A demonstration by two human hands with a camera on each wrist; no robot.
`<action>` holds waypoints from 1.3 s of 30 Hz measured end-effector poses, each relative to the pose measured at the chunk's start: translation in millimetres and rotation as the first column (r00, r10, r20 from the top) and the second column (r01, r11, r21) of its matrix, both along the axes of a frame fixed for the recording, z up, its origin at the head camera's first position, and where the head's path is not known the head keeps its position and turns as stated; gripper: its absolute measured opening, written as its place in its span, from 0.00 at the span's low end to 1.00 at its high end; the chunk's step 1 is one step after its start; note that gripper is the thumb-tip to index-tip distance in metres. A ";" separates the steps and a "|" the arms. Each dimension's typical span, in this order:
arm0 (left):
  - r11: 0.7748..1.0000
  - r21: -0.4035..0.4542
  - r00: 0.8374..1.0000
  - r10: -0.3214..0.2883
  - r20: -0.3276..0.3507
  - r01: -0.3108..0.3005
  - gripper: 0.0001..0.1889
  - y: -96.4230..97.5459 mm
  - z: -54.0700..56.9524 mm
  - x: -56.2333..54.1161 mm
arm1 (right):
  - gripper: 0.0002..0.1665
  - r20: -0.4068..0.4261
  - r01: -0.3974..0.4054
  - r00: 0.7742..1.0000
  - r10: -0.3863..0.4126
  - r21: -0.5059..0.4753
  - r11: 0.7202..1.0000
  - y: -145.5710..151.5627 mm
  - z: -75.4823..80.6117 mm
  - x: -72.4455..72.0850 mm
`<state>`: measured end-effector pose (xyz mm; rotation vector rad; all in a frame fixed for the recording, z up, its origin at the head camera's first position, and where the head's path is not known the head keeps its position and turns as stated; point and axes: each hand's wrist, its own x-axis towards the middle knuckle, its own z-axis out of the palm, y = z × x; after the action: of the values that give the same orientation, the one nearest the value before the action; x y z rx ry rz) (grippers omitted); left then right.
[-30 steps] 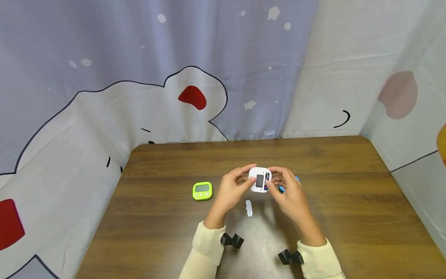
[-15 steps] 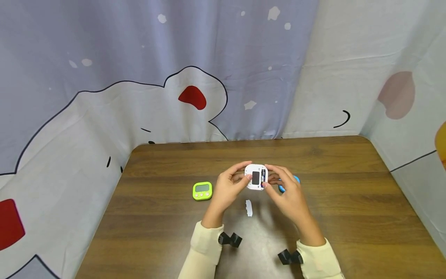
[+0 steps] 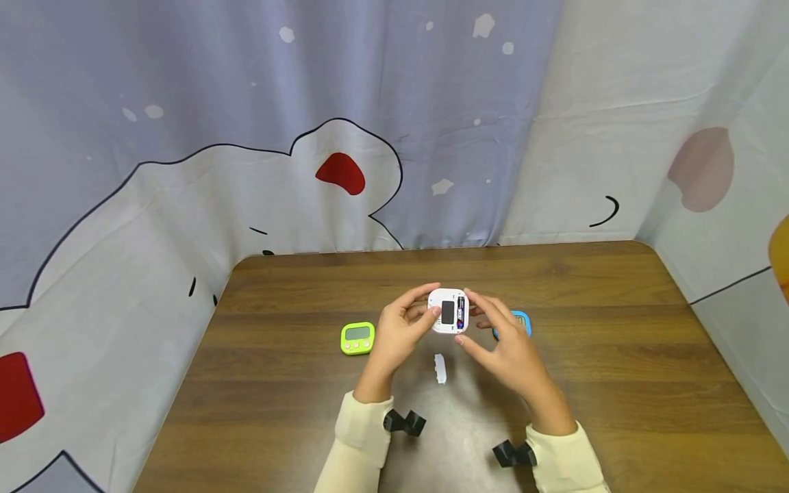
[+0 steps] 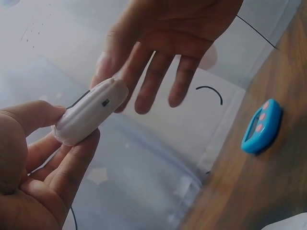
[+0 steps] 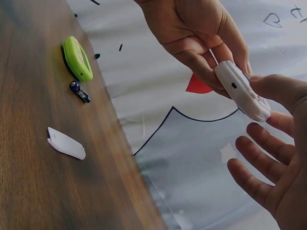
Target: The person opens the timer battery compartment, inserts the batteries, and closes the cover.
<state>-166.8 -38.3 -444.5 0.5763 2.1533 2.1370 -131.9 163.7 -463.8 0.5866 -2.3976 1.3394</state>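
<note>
In the head view my left hand [image 3: 397, 333] grips a white digital timer [image 3: 438, 327] by its left side, thumb on its back. The timer is held up off the table with its back toward me. A dark battery [image 3: 460, 313] lies in the narrow slot on its right side. My right hand [image 3: 508, 346] spans the timer's right edge, thumb at the lower corner and index finger at the upper one. Its other fingers stretch out away from it in the right wrist view. Below the hands lies a white battery cover [image 3: 440, 368].
A green timer [image 3: 357, 338] lies to the left on the wooden table [image 3: 277, 411]. A blue timer [image 3: 522, 322] sits partly behind my right hand. One loose battery [image 5: 79, 92] rests beside the green timer in the right wrist view. Printed curtains [image 3: 468, 103] hang behind the table.
Both hands have brought the white timer slightly left and up. My right thumb has slid off the battery slot to the lower corner, leaving the battery more visible.
</note>
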 end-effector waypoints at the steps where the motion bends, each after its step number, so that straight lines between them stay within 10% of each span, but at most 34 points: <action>1: 1.000 0.003 1.000 0.002 0.001 -0.002 0.21 -0.5 -0.1 -0.1 | 0.46 0.016 -0.005 1.000 0.005 0.017 1.000 2.1 -6.0 -2.2; 19: 0.996 0.076 0.998 0.053 -0.023 -0.051 0.21 -0.5 2.1 -2.0 | 0.42 0.156 -0.078 0.987 0.025 0.342 0.937 2.7 -31.9 -5.6; 39: 0.990 0.133 0.999 0.053 -0.010 -0.051 0.21 -2.6 1.7 -2.7 | 0.43 0.282 -0.208 0.956 0.082 0.453 0.867 -17.6 -61.7 -1.3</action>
<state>-169.6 -40.9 -442.8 0.5507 2.0667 2.3245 -133.2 146.1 -525.5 0.7775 -2.9822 0.9059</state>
